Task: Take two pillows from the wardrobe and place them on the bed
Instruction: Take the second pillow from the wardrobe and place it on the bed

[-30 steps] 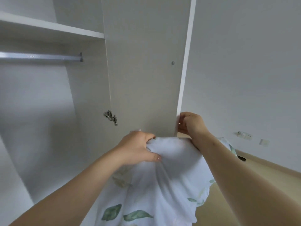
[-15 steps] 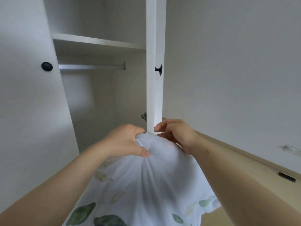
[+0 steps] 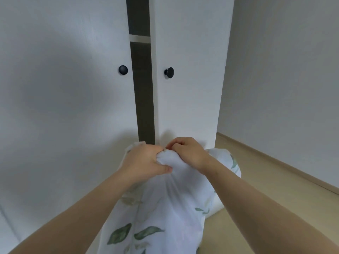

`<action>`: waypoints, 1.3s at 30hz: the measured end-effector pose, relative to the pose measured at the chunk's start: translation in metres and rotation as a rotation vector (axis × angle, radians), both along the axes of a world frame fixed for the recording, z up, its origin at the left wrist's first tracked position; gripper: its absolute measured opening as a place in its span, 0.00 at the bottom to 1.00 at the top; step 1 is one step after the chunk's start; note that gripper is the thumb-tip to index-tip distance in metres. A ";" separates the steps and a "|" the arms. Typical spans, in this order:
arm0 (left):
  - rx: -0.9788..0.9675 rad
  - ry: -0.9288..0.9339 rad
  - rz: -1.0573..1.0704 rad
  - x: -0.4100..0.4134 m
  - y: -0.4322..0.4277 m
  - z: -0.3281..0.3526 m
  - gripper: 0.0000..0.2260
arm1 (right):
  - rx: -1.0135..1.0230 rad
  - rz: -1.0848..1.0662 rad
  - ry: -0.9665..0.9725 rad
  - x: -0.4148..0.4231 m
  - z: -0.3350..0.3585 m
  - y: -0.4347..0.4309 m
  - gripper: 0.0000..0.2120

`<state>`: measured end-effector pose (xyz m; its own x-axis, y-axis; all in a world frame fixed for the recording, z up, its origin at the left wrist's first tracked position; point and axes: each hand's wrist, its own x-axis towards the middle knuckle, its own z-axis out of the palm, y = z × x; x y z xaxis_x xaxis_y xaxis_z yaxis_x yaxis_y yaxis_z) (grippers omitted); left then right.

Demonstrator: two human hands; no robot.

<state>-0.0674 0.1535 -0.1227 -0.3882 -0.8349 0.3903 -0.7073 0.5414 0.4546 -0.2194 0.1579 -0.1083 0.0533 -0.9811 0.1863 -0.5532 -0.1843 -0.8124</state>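
- The left hand (image 3: 145,162) clutches the gathered top of a soft white fabric pillow bundle printed with green leaves (image 3: 165,208), with the thumb pressed across the bunched cloth.
- The right hand (image 3: 189,153) meets it from the other side, fingers curled into the same knot of cloth. Both hands are closed on the fabric and touch each other.
- The pillow bundle hangs from that grip in front of the person, outside the wardrobe, and its lower part runs out of the bottom of the view. A rounded lobe shows behind the right forearm, just above the pale beige floor (image 3: 275,198).
- Whether the bundle is one pillow or two held together is hard to tell, since the forearms and folds hide its edges.
- Straight ahead stand the tall white flat left wardrobe door (image 3: 64,98) with the left black round knob (image 3: 123,70), and the matching right wardrobe door (image 3: 189,107) with the right black round knob (image 3: 169,72).
- The doors are nearly shut. A narrow dark gap (image 3: 143,88) lies between them, crossed by a pale shelf edge (image 3: 140,38).
- Progress, as a judgement: the taking-out looks done for whatever is in hand. The carry and the laying on the bed are left, and no bed is in view, so the person would have to turn away from the wardrobe. If this is a single pillow, a second fetch is also left.
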 end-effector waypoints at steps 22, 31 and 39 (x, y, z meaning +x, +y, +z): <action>0.268 0.154 -0.239 -0.133 -0.004 -0.033 0.14 | -0.172 -0.799 0.122 -0.105 -0.066 0.072 0.15; 0.801 0.778 -0.294 -0.234 0.004 -0.044 0.20 | 0.196 -0.849 -0.128 -0.182 -0.132 0.125 0.20; 1.128 1.021 -0.116 -0.334 0.005 -0.057 0.20 | 0.207 -0.699 -0.499 -0.269 -0.159 0.134 0.30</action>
<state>-0.4015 0.1580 -0.1800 -0.4379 -0.8557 -0.2757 0.1752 -0.3820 0.9074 -0.4887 0.2915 -0.2673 -0.6117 -0.7752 -0.1578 -0.0558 0.2412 -0.9689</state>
